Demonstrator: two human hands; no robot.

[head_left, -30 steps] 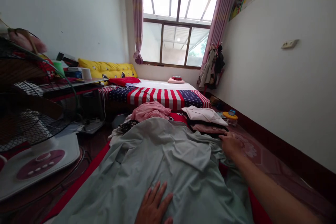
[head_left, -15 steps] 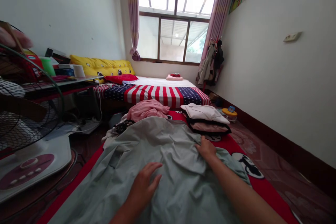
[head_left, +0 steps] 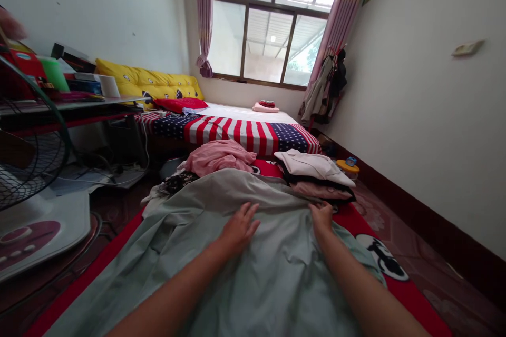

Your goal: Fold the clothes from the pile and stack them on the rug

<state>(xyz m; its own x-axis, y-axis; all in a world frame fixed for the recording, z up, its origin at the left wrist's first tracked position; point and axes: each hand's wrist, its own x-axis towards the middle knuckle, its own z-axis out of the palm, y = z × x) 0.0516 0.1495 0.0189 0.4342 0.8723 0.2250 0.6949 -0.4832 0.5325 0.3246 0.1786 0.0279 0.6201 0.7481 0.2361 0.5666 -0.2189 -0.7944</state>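
Note:
A pale grey-green garment [head_left: 272, 274] lies spread in front of me, wrinkled, over a red cloth with black-and-white patches. My left hand [head_left: 239, 229] rests on its upper middle, palm down with the fingers stretched out. Farther right, my right hand [head_left: 322, 216] has its fingers closed on the garment's far right edge. Just beyond that hand stands a stack of folded clothes [head_left: 316, 168], white on top with black and pink below. A crumpled pink cloth [head_left: 221, 157] sits past the garment's far edge, beside a black patterned cloth [head_left: 179, 183].
On the left stand a fan [head_left: 31, 168] with a white base and a cluttered desk [head_left: 79, 105]. A bed with a striped and starred cover [head_left: 237, 134] is under the window. A yellow-lidded container [head_left: 348, 166] sits on the floor at right.
My left hand has moved forward and right across the garment. My right hand has shifted slightly right, still at the edge, and the fabric there looks smoother. The view has turned a little.

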